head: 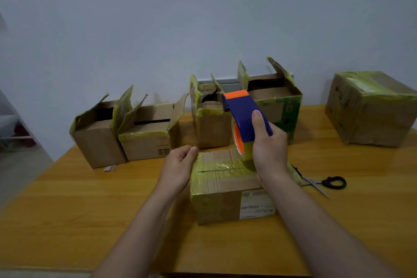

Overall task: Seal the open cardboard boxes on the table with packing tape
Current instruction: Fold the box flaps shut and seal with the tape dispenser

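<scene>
On the wooden table (67, 210), starting at the far left: a first open box (97, 140), flaps up, edges ragged with yellowish tape. At its foot, a small pale scrap (110, 168) flat on the tabletop. Just beside it, a second open box (146, 140), lower, flaps splayed outward.

Next, the left hand (178, 165), fingers curled, fingertips against the upper left edge of the front box (221, 196); impossible to tell whether pinching anything. Front box nearest the camera, flaps down, glossy yellowish tape along the top seam, a white printed label (255, 204) on the near face.

Behind it, in the back row, a third open box (212, 128), tall and narrow, flaps upright.

Above the front box, a blue and orange tape dispenser (243, 110), tilted, its tape roll (239, 142) down on the taped seam toward the right end. Right hand (268, 142) wrapped around the dispenser's handle, thumb laid along the blue body.

Behind that hand, a fourth open box (279, 106), green print on its side, flaps raised.

Right of the front box, black-handled scissors (325, 183) flat on the table, blades slightly parted.

Far right, well apart from the rest, a closed box (370, 108), top taped over
</scene>
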The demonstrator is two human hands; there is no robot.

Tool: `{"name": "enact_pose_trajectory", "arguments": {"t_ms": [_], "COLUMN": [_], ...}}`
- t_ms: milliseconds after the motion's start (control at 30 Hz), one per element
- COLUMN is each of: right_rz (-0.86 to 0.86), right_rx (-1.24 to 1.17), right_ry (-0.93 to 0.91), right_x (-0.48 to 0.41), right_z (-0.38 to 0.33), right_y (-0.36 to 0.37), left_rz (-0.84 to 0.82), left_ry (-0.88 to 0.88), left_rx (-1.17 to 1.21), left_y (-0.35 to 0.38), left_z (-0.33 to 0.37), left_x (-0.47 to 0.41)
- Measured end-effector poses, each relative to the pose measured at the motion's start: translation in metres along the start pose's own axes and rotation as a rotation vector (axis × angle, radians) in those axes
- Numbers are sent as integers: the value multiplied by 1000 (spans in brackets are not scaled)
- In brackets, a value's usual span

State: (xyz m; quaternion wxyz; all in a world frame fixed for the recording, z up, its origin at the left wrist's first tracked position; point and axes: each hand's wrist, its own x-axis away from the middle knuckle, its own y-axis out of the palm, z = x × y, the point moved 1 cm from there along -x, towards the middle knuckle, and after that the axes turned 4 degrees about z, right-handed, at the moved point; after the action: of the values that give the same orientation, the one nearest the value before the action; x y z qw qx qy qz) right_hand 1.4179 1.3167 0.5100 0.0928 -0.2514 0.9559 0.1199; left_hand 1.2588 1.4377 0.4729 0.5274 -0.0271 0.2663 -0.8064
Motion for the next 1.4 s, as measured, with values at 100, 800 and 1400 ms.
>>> {"name": "enact_pose_trajectory", "arguments": {"t_ms": [100, 800, 1400], "right_rz": [-4, -15, -36], "right_rx": [4, 9, 15], "right_ry": [-4, 1, -16], "right_x": [0, 4, 3], "right_z": [0, -3, 0], "right_y": [-1, -1, -4], "left_rz": [-56, -13, 53], "left_ry": [18, -8, 161], "left_rx": [-141, -124, -189], "left_y": [-6, -13, -11], "left_z": [8, 23, 20], "left_x": [0, 39, 82]}}
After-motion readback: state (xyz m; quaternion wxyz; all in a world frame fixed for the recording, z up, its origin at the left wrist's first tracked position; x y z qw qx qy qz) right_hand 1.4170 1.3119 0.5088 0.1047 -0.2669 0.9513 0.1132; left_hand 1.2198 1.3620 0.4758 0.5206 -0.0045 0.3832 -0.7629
